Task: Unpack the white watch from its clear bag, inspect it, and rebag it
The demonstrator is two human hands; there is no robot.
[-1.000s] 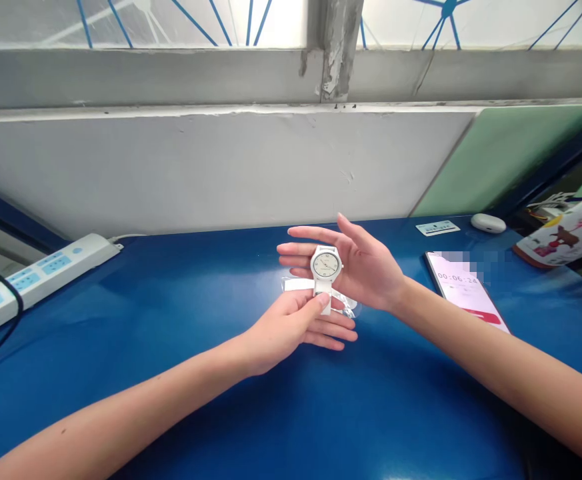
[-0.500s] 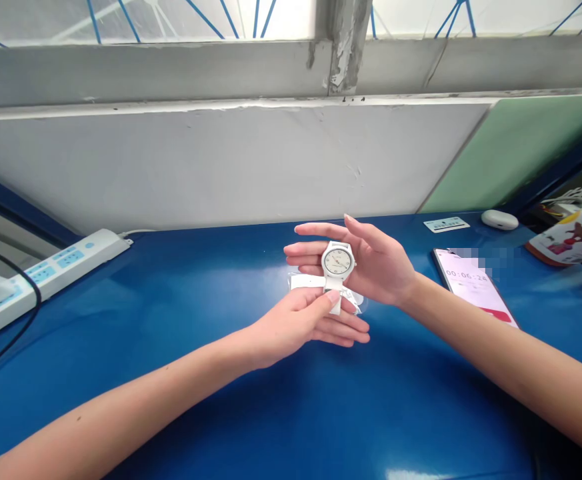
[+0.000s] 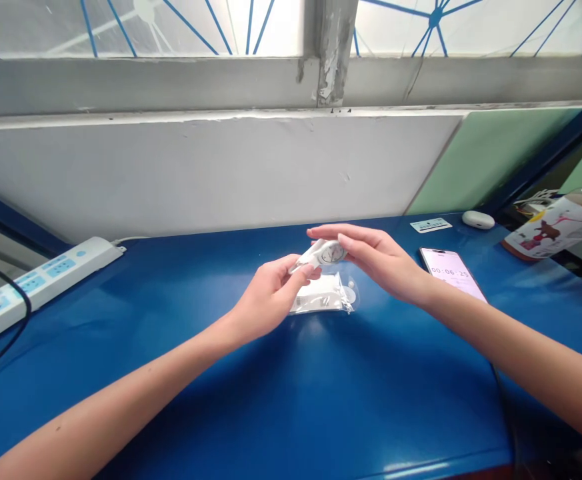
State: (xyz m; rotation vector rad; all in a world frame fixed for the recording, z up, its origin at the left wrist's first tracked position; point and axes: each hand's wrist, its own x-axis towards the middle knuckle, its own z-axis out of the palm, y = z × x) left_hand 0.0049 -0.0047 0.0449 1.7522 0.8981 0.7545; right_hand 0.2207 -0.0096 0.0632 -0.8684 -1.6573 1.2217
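Note:
A white wristwatch (image 3: pixel 331 253) with a round dial is held tilted above the blue table, its face turned toward me. My left hand (image 3: pixel 275 293) pinches the white strap between thumb and fingers. At the dial end, my right hand (image 3: pixel 383 260) has its thumb against the watch's edge, and its fingers reach over and behind the case; part of the watch is hidden there. Below the watch lies a clear plastic packet (image 3: pixel 321 297) with something white inside, flat on the table.
A white power strip (image 3: pixel 45 283) with a black cable (image 3: pixel 23 327) lies at the left. To the right are a phone (image 3: pixel 453 273) showing a timer, a small card (image 3: pixel 431 225), a white earbud case (image 3: pixel 478 220) and a labelled bottle (image 3: pixel 553 230). A wall rises behind the table.
The watch has turned from upright to tilted sideways. My left hand has moved up and left with the strap, and the packet beneath shows more. My right hand has turned palm-down over the watch.

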